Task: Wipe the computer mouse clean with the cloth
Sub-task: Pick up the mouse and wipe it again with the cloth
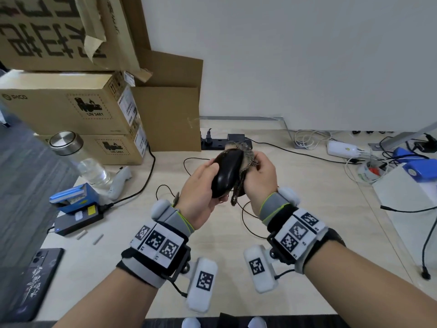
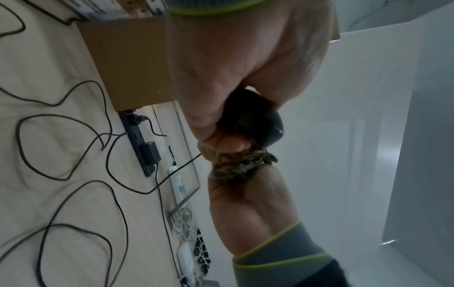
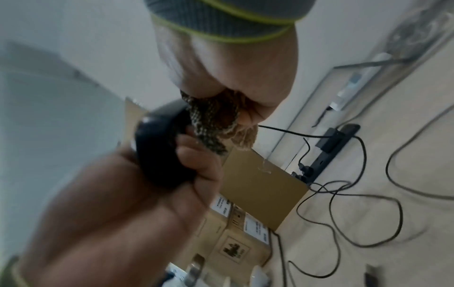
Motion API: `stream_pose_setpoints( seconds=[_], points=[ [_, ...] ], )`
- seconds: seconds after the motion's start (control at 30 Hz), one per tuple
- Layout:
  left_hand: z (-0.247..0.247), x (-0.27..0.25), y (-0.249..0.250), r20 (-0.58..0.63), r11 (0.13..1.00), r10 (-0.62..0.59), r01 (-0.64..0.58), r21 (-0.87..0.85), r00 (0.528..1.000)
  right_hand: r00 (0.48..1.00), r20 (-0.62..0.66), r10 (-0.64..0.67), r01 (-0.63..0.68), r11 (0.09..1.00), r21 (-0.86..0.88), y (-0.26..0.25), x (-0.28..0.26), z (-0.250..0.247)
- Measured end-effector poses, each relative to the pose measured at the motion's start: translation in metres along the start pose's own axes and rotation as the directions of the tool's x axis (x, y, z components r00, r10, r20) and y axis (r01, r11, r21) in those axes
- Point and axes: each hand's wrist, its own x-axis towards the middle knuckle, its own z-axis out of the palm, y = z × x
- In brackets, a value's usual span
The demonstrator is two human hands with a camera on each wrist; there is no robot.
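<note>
Above cable-strewn counter (image 1: pixel 307 197), left hand (image 1: pixel 201 185) gripped mouse (image 1: pixel 227 174); right hand (image 1: pixel 260 178), at mouse's 3 o'clock, clutched cloth (image 1: pixel 246 162); best rotating mouse under firm strokes.

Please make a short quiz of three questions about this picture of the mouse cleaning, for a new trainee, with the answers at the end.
1. True or false: the computer mouse lies flat on the desk.
2. Which hand grips the cloth? A) left hand B) right hand C) neither
3. Fill in: the glass bottle on the person's left side has a ____ lid.

Key
1. False. The left hand holds the mouse up above the desk.
2. B. The right hand presses the cloth against the side of the mouse.
3. Metal (silver).
</note>
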Motion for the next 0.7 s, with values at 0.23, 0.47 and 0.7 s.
stream_pose_setpoints(
  seconds=[0.23,0.47,0.7],
  points=[
    [-0.009,-0.005,-0.006,0.004,0.996,0.023,-0.024,0.087,1.0,0.984,0.049,-0.169,0.168,0.985,0.024,-0.023,0.003,-0.004],
    [-0.001,0.001,-0.003,0.007,0.979,-0.125,0.125,-0.161,0.992,0.703,0.463,-0.54,0.705,0.613,-0.356,-0.005,-0.043,-0.007],
    [-0.002,-0.001,-0.013,0.043,1.0,-0.026,0.027,-0.011,0.999,0.816,0.347,-0.462,0.574,0.721,-0.387,-0.009,-0.011,-0.011]
  ],
)
